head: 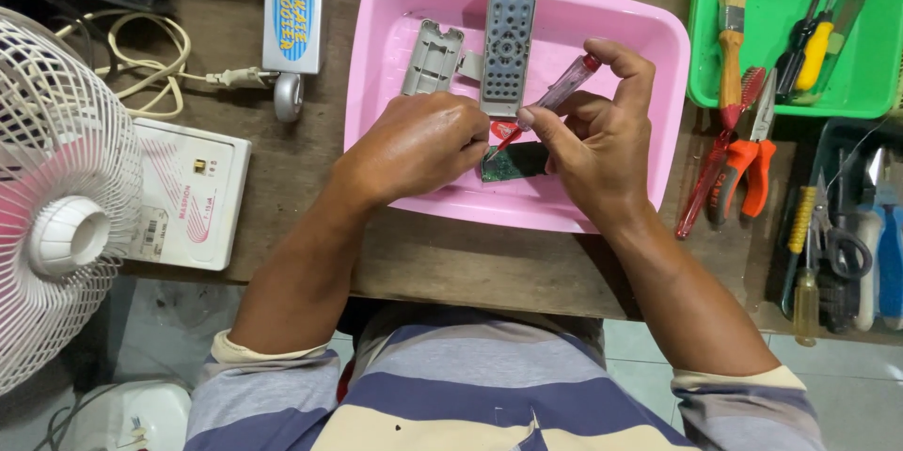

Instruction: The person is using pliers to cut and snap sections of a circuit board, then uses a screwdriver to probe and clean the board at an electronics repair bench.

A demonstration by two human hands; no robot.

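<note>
The left hand (419,145) sits closed over the near end of a green circuit board (515,162), fingers curled and pinning it inside the pink tray (649,84); the right hand (597,136) pinches a small clear-handled screwdriver (555,98) between thumb and fingers, tip angled down toward 7 o'clock and meeting the board's left end.

Disassembly looks well advanced; the grey remote front (510,23) with its button pad lies in the tray at 12 o'clock from the hands; the grey back shell (433,58) rests beside it at 11 o'clock, separated; the board is already out of the housing. Work on the board itself appears to be in hand; reassembly of the shells is not yet done, as far as the view shows.

A green tool tray (705,56) sits at 2 o'clock; orange-handled pliers (743,174) lie at 3 o'clock; a white fan (56,197) stands at 9 o'clock.
</note>
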